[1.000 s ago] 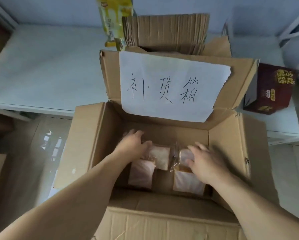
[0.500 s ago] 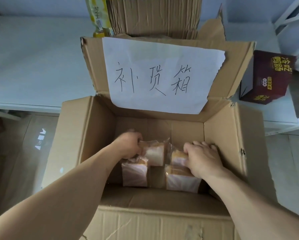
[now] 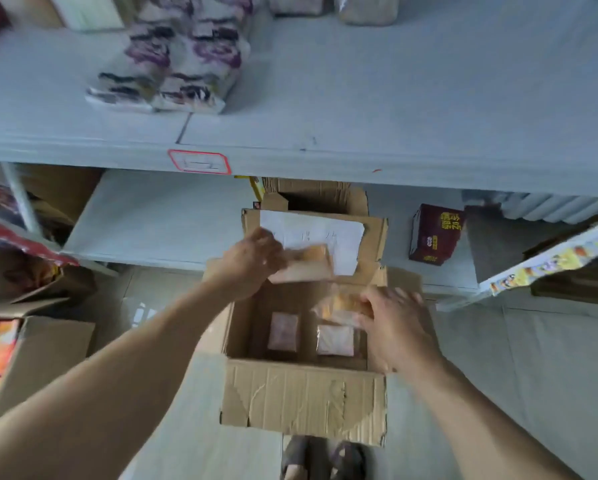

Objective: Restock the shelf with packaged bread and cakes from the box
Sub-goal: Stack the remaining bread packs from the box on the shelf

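Note:
An open cardboard box (image 3: 301, 400) stands on the floor below me, a handwritten paper label (image 3: 339, 237) on its back flap. My left hand (image 3: 249, 268) grips a clear-wrapped bread pack (image 3: 308, 266) lifted above the box's back edge. My right hand (image 3: 391, 323) holds a second bread pack (image 3: 339, 306), blurred, just above the box's right side. Two more wrapped packs (image 3: 283, 331) (image 3: 335, 340) lie on the box bottom. The pale grey upper shelf (image 3: 360, 109) runs across the top of the view.
Purple-and-white packaged goods (image 3: 183, 64) are stacked on the upper shelf's left. A red-bordered price tag (image 3: 199, 161) sits on its front edge. A dark red carton (image 3: 434, 233) stands on the lower shelf (image 3: 159, 216). Another cardboard box (image 3: 31, 358) is at left. My sandalled feet (image 3: 322, 459) are below.
Both hands have risen out of the box, each carrying a bread pack. The view has tilted up, bringing the upper shelf into sight.

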